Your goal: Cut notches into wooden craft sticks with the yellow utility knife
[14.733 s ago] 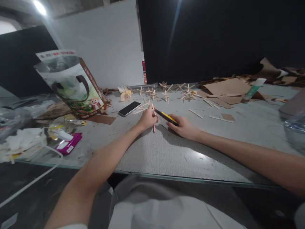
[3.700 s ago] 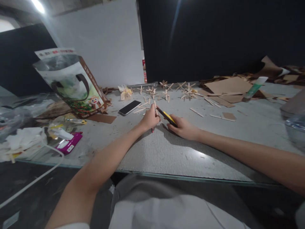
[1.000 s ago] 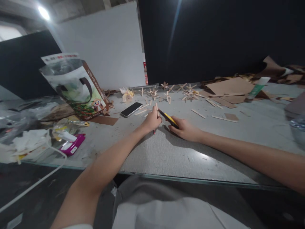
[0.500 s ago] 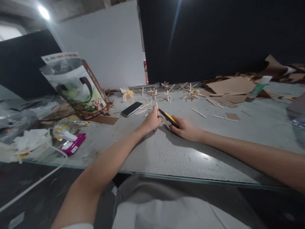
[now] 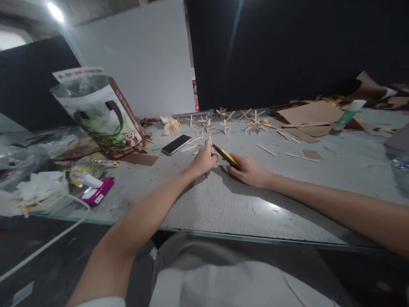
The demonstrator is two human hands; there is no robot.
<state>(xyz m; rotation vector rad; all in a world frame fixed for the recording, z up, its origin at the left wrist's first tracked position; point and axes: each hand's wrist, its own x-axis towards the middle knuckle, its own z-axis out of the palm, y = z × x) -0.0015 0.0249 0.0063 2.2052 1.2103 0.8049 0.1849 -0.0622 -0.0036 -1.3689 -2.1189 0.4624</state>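
Head view, centre of the frame: both bare forearms reach out over the grey table point(image 5: 223, 204) and the two hands nearly meet in the middle. The left hand point(image 5: 204, 160) is curled shut around a thin wooden stick point(image 5: 210, 141), which pokes up and slightly back out of the fist. A small red tip point(image 5: 207, 174) shows below the same fist; I cannot tell what it belongs to. The right hand point(image 5: 248, 170) is clamped on a yellow and black utility knife point(image 5: 227, 156), held low over the table with its front end slanting up and left to the base of the stick, right at the left thumb. Whether the blade actually touches the wood is too small to tell.

Just left of the hands lies a dark phone point(image 5: 175, 145), face up, with a few loose sticks beside it. Behind, along the dark back wall, sits a scatter of little stick crosses point(image 5: 223, 121). In the upper left stands a printed paper bag point(image 5: 99, 115), leaning. Below it, at the left edge, is a heap of plastic and paper with a purple packet point(image 5: 96, 194) near the table's front edge. Upper right: brown cardboard sheets point(image 5: 309, 115), a green and white tube point(image 5: 348, 113) lying on them, and a small cardboard square point(image 5: 311, 154) nearer in.
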